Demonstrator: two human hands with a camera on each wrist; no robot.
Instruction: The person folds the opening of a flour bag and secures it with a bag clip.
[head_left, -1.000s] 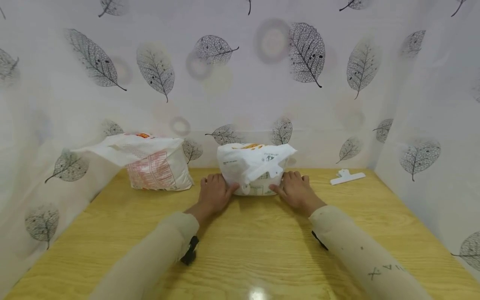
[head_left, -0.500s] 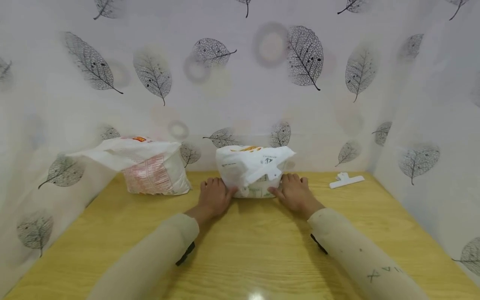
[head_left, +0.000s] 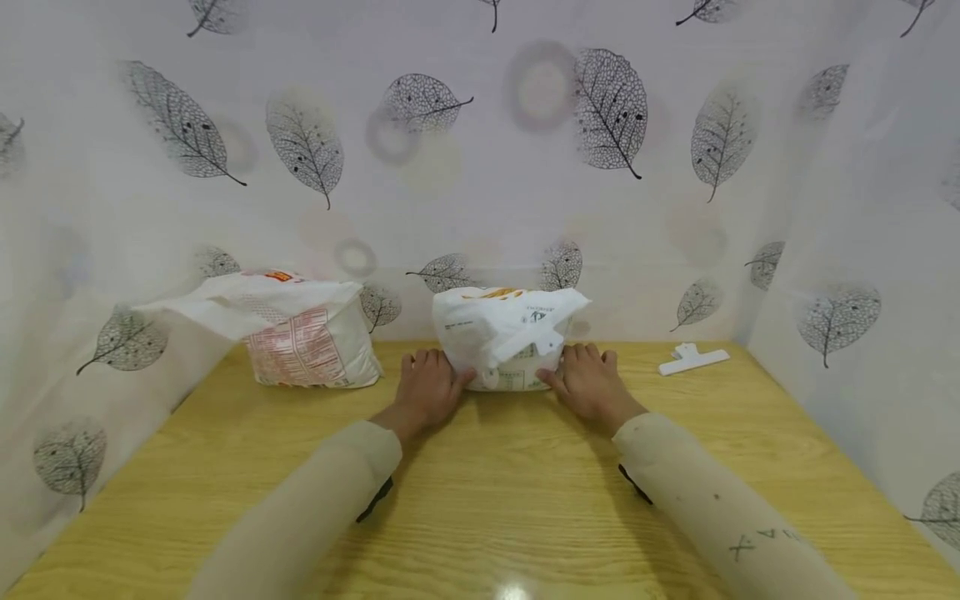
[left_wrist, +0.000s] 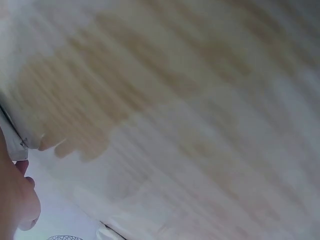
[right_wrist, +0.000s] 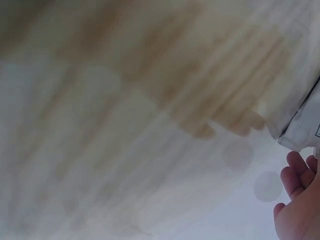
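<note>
- In the head view, we find the left hand (head_left: 429, 386) and right hand (head_left: 596, 386) in the same hold as half a second ago; only the whole view has shifted slightly. We read that as steadying rather than carrying.
- Same view: we see the white bag (head_left: 480, 321) between the two sets of fingers, low on the wooden table (head_left: 495, 500). Both hands grip its sides, thumbs against its front, the other fingers bent along its edges.
- Its long axis runs crosswise, from left fingers to right fingers. A printed face points back toward the person, and a top corner juts above the right fingers.
- Across its front, above and between the thumbs, we see a white clip (head_left: 528, 340) slanting upward toward the right fingers. A loose clip (head_left: 692, 358) lies beyond the right fingers; a second bag (head_left: 300, 343) stands beyond the left ones.
- In the left wrist view, we catch bent fingers near a pale edge; their pressure we cannot tell.
- In the right wrist view, loosely bent fingers sit just beside the bag's corner; the thumb is out of sight.
</note>
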